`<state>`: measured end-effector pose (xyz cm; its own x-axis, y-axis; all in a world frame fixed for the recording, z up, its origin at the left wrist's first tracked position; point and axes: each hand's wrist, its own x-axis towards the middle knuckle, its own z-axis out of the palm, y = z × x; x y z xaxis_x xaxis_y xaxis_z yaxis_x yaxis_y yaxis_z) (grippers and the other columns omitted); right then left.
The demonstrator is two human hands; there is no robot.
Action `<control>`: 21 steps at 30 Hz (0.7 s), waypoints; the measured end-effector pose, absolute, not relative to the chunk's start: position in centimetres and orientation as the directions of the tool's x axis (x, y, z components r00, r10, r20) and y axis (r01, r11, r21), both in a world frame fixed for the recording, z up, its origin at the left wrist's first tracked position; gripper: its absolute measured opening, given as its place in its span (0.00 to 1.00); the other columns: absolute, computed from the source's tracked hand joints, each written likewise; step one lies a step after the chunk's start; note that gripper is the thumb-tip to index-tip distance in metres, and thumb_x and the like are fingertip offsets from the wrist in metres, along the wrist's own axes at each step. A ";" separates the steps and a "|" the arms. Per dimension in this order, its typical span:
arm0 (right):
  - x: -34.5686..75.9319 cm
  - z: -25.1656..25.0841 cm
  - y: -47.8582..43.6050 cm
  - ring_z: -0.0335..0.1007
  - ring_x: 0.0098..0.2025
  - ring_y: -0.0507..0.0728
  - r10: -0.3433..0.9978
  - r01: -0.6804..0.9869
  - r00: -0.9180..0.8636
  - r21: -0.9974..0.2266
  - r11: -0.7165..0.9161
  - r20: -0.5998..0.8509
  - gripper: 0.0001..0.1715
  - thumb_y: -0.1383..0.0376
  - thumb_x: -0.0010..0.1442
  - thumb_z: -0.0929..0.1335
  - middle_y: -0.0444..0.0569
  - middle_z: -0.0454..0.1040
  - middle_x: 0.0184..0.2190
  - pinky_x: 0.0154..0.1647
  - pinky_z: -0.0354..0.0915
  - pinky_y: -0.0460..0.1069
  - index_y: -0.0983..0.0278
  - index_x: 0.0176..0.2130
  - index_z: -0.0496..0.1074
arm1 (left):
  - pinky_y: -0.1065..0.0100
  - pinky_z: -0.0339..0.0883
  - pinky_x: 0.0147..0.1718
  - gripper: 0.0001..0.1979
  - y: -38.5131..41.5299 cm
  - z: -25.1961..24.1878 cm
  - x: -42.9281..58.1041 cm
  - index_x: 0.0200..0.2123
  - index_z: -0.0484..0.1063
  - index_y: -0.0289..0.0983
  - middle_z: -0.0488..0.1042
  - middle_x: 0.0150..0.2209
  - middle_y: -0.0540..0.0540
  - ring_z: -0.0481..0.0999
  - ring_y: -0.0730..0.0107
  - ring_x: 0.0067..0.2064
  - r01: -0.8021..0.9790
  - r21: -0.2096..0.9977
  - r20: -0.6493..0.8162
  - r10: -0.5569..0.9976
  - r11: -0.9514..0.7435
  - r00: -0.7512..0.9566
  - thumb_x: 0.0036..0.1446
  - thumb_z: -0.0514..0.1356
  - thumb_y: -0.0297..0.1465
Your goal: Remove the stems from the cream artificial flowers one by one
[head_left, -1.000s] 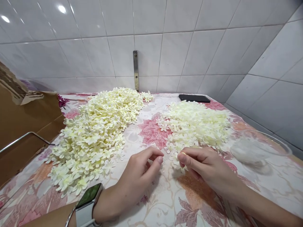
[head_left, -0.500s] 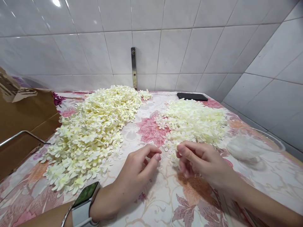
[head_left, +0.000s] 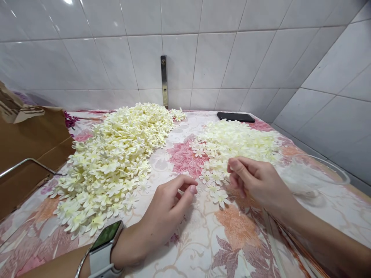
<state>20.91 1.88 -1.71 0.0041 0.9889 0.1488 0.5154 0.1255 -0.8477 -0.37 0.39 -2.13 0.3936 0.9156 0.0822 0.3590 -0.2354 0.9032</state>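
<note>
My left hand (head_left: 171, 204) rests low over the flowered tablecloth, between two heaps of artificial flowers, its fingers curled and the thumb close to the index fingertip. Anything held there is too small to make out. My right hand (head_left: 257, 183) hovers at the near edge of the right heap of pale flower heads (head_left: 240, 139), thumb and fingers pinched together; what they hold, if anything, is hidden. A few single flowers (head_left: 218, 196) lie just left of it. On the left spreads the larger heap of creamy yellow-white flowers (head_left: 118, 154).
A black phone (head_left: 236, 117) lies by the tiled wall. Right of the flowers are a clear ring (head_left: 343, 177) and whitish, see-through material (head_left: 301, 179). Thin stem-like strands (head_left: 292, 247) run under my right forearm. A brown cardboard box (head_left: 34, 150) stands at left with a metal rod (head_left: 31, 160).
My right hand has moved up and slightly right, away from my left hand, uncovering the nearest single flowers and orange print. My left hand has stayed nearly still.
</note>
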 end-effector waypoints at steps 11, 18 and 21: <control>18.9 -3.0 -0.2 0.76 0.40 0.59 0.765 0.669 -0.368 -0.422 0.612 0.528 0.13 0.64 0.63 0.62 0.55 0.77 0.39 0.34 0.71 0.50 0.62 0.48 0.65 | 0.67 0.66 0.46 0.09 0.5 -2.2 0.4 0.42 0.69 0.37 0.76 0.38 0.45 0.76 0.68 0.43 -0.155 0.909 -0.246 0.799 0.386 0.548 0.58 0.57 0.33; 18.3 -3.3 -0.8 0.70 0.42 0.59 0.609 0.638 -0.480 -0.226 0.736 0.631 0.14 0.72 0.60 0.63 0.55 0.73 0.42 0.37 0.69 0.52 0.61 0.46 0.70 | 0.68 0.66 0.43 0.11 0.7 -2.9 0.2 0.44 0.67 0.37 0.77 0.33 0.48 0.77 0.71 0.38 -0.218 0.874 -0.232 0.768 0.434 0.596 0.57 0.60 0.30; 18.3 -3.0 -0.8 0.69 0.33 0.55 0.603 0.608 -0.488 -0.249 0.754 0.631 0.11 0.73 0.60 0.63 0.52 0.73 0.33 0.28 0.66 0.48 0.63 0.38 0.72 | 0.68 0.66 0.42 0.14 0.6 -2.7 0.2 0.46 0.65 0.38 0.76 0.35 0.48 0.76 0.72 0.38 -0.175 0.869 -0.281 0.753 0.462 0.594 0.56 0.61 0.29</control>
